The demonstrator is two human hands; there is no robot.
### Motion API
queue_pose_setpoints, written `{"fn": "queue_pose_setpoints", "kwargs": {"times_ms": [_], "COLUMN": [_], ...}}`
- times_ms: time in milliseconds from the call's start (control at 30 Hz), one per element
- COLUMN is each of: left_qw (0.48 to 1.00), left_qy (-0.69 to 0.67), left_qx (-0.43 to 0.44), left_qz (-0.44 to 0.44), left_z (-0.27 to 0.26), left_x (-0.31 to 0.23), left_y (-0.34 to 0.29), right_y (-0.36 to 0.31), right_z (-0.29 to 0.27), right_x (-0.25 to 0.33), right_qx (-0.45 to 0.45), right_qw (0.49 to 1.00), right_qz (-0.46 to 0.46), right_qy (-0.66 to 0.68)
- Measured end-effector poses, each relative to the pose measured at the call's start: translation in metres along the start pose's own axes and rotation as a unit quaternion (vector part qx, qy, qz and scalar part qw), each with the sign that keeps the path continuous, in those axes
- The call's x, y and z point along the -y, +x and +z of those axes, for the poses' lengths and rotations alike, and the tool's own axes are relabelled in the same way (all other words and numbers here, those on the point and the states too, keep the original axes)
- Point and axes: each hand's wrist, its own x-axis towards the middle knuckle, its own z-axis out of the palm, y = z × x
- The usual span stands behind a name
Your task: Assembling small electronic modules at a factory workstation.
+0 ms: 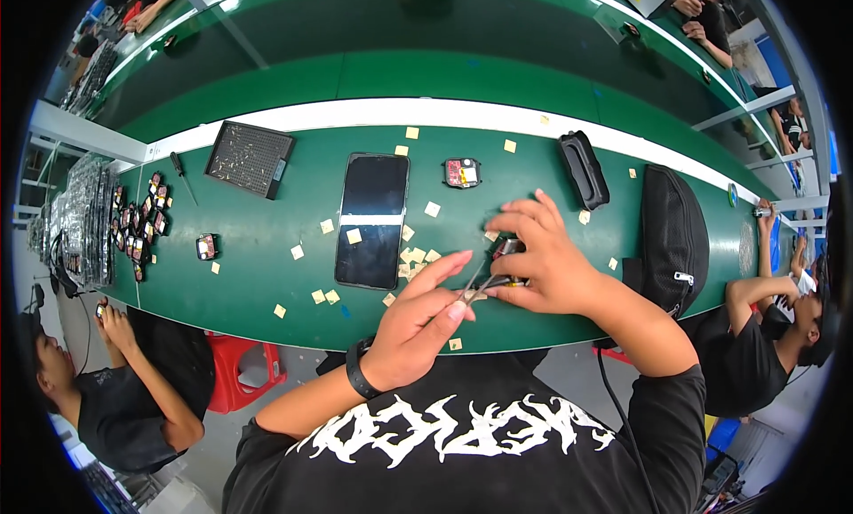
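My left hand (419,323), with a black band at the wrist, pinches a pair of thin metal tweezers (472,286) between thumb and fingers. Their points reach toward my right hand (553,263). That hand is closed around a small dark watch body (507,248), mostly hidden by the fingers. A pale square piece lies by the tweezers, but I cannot tell whether they grip it. Several small cream squares (432,209) are scattered on the green table (267,283), with a cluster left of my hands. Beyond them sits another open watch body (462,173), showing red and white parts.
A large black phone (373,221) lies left of centre. Farther left are a black tray of small parts (251,159), a screwdriver (180,169) and piled watch bodies (138,225). To the right lie an open black case (584,170) and a black zipped bag (673,239). Co-workers sit on both sides.
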Motion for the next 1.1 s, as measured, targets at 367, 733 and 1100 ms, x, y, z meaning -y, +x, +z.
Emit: {"fn": "queue_pose_setpoints", "kwargs": {"times_ms": [367,733,1100], "left_qw": [0.998,0.972,0.931], "left_qy": [-0.032,-0.205,0.280], "left_qx": [-0.048,-0.045,-0.008], "left_qz": [-0.002,-0.105,0.235], "left_z": [0.009,0.012,0.042], "left_x": [-0.006,-0.037,-0.033], "left_y": [0.031,0.027,0.015], "right_y": [0.028,-0.235,-0.043], "right_z": [-0.013,0.057,0.039], "right_x": [0.017,0.079,0.126], "right_qx": [-0.051,-0.619,-0.313], "right_qw": [0.996,0.638,0.744], "right_qz": [0.073,0.453,0.144], "right_qy": [-0.005,0.063,0.572]}}
